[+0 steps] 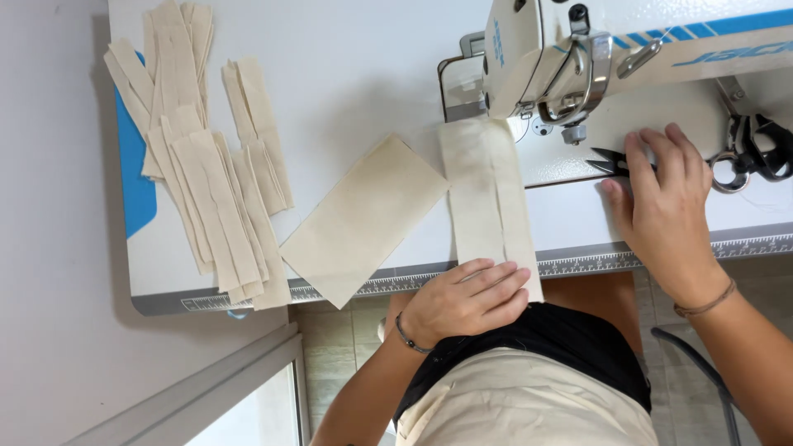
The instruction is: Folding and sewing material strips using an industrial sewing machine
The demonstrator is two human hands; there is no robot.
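My left hand (pixel 467 299) lies flat on the near end of a folded beige fabric strip (pixel 487 194) that runs from the table's front edge up under the white sewing machine head (pixel 537 58). My right hand (pixel 661 202) rests on the machine bed, fingers spread over small black thread snips (pixel 607 161) whose tips poke out to the left. A loose beige fabric rectangle (pixel 363 219) lies tilted just left of the strip.
A pile of several folded beige strips (pixel 206 165) covers the left part of the white table (pixel 347 74). Black scissors (pixel 756 149) lie at the far right. A ruler strip (pixel 578 266) edges the table front. Beige cloth lies on my lap.
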